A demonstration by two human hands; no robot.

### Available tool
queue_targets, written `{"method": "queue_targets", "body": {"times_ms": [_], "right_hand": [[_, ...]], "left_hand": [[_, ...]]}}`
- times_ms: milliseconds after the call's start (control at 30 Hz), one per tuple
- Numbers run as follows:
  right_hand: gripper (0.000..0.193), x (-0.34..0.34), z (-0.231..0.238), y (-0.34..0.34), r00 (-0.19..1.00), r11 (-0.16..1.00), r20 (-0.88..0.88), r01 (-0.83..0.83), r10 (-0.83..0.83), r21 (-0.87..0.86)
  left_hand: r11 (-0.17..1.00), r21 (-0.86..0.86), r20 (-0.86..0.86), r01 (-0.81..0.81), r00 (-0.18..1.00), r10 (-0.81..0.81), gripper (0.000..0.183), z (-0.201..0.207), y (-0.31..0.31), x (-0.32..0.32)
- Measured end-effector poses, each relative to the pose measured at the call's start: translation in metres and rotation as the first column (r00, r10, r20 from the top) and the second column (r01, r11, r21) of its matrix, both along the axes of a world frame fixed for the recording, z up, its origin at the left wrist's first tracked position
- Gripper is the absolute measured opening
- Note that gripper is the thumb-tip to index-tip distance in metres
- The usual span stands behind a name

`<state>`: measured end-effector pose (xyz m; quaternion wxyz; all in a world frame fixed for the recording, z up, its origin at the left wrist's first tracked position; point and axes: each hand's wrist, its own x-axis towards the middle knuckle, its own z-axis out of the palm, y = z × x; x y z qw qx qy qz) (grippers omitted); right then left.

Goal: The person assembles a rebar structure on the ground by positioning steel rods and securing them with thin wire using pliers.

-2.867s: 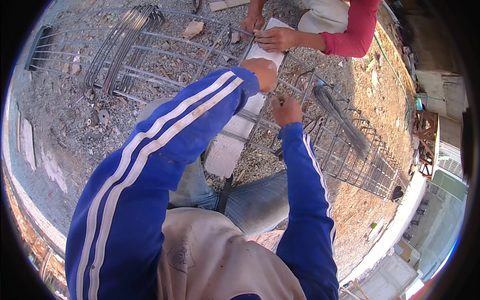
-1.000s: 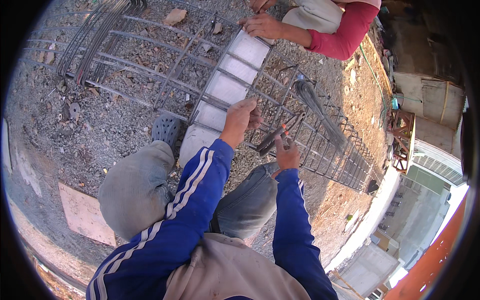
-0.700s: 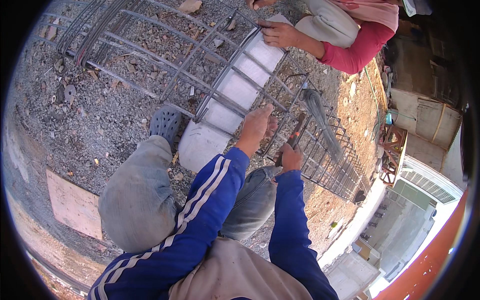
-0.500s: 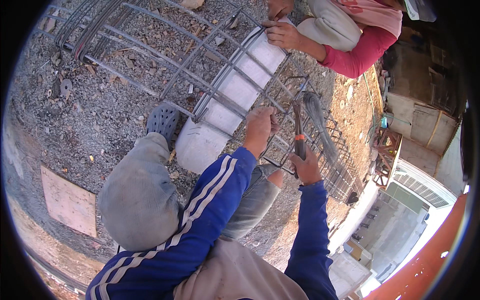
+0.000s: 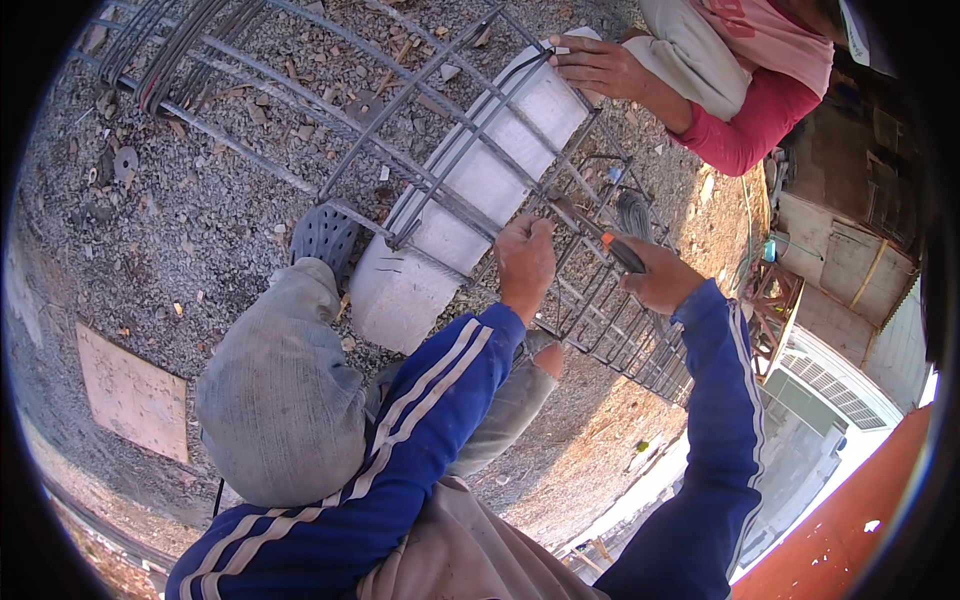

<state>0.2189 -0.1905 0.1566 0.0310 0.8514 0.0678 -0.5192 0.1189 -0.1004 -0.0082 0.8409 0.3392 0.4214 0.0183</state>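
Note:
My right hand (image 5: 663, 276) is closed round the dark handles of a pair of pincers (image 5: 624, 252) with an orange band. Their jaws point up and left, reaching the bars just above my left hand. My left hand (image 5: 525, 266) is curled closed against the steel rebar cage (image 5: 408, 172); whatever its fingers grip is hidden. Beneath the cage lies a long whitish block (image 5: 405, 290), crossed by the bars. A bundle of thin grey tie wire (image 5: 633, 213) sits on the cage beyond the pincers.
Across the cage a co-worker's hand (image 5: 605, 68) rests at the block's far end, the sleeve pink-red. Bundled steel rings (image 5: 165, 62) hang on the bars at upper left. A flat board (image 5: 132, 390) lies on the gravel (image 5: 225, 215) at left.
My right hand has moved right and up, and the pincers have swung from upright to slanting left toward my left hand. The co-worker's hand has shifted right along the block's end.

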Motion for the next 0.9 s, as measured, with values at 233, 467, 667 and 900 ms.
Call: {"method": "queue_targets", "body": {"times_ms": [233, 467, 667, 900], "right_hand": [[0.062, 0.025, 0.006, 0.015, 0.99, 0.995, -0.117, -0.082, 0.075, -0.057], [0.052, 0.004, 0.013, 0.049, 0.899, 0.894, 0.074, -0.415, 0.431, -0.172], [0.04, -0.005, 0.016, 0.053, 0.938, 0.956, -0.184, 0.292, -0.294, -0.038], [0.037, -0.058, 0.003, 0.02, 0.986, 0.994, 0.129, 0.107, -0.108, 0.01]], "left_hand": [[0.971, 0.184, -0.073, 0.155, 0.987, -0.144, 0.025, 0.012, 0.004, 0.0], [0.99, 0.022, -0.041, 0.141, 0.989, -0.14, 0.03, 0.003, 0.002, 0.003], [0.601, -0.793, 0.089, 0.095, 0.995, -0.039, 0.037, 0.018, 0.015, 0.017], [0.638, -0.766, 0.053, 0.083, 0.996, -0.067, 0.036, 0.025, -0.005, 0.028]]}}
